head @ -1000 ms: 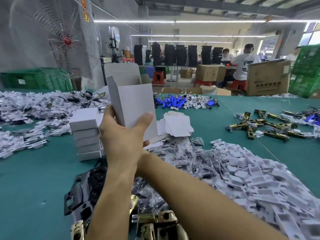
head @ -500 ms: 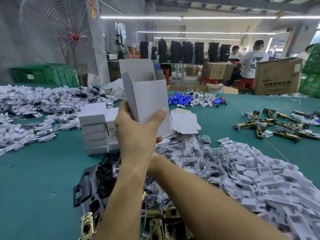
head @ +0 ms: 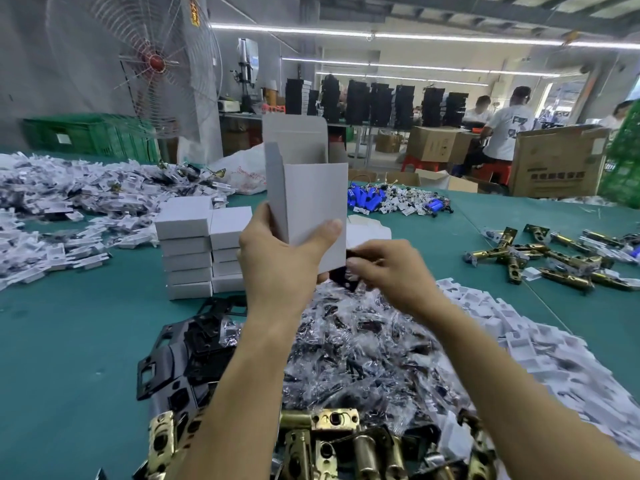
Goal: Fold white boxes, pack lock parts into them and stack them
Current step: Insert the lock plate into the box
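Held box [head: 311,199]: was plain white, unprinted.
Stacked boxes [head: 187,244]: were white too.
Pinched part [head: 343,277]: was black.
Table cover [head: 69,334]: was teal green.
Latch parts [head: 564,279]: were brass-gold.
Flat plates [head: 173,365]: were black.
Crates [head: 86,136]: were green.
Fan hub [head: 156,61]: was red.

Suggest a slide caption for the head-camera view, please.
Left hand holds an open-topped white box upright above a green table; right hand pinches a black part beside it.
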`<act>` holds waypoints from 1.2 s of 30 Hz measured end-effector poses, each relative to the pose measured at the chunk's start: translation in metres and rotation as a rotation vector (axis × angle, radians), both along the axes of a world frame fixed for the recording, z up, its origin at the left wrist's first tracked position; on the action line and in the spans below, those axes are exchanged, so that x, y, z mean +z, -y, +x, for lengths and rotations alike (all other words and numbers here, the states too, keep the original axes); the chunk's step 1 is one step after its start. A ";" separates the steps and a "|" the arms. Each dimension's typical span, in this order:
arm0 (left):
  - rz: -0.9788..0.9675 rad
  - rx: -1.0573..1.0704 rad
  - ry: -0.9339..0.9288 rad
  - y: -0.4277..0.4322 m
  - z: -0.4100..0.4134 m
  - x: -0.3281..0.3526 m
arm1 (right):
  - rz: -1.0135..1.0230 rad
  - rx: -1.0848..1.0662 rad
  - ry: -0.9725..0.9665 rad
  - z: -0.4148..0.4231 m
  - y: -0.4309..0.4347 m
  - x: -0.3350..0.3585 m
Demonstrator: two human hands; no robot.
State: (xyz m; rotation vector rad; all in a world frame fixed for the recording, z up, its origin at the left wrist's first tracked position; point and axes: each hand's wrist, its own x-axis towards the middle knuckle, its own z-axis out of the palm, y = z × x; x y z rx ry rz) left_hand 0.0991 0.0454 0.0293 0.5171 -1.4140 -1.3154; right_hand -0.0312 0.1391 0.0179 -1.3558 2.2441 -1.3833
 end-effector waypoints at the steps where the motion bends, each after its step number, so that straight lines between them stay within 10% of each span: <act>1: 0.003 -0.011 0.012 -0.001 -0.002 -0.001 | -0.067 -0.036 0.116 -0.005 -0.010 0.002; 12: 0.011 -0.203 0.154 -0.014 -0.017 -0.019 | -0.494 -0.163 0.555 -0.014 -0.078 0.006; 26: 0.051 -0.344 0.269 -0.030 -0.027 -0.032 | -0.545 -0.088 0.506 -0.014 -0.091 0.017; 36: 0.108 -0.498 0.123 -0.033 -0.025 -0.028 | -0.561 -0.254 0.052 -0.006 -0.110 0.036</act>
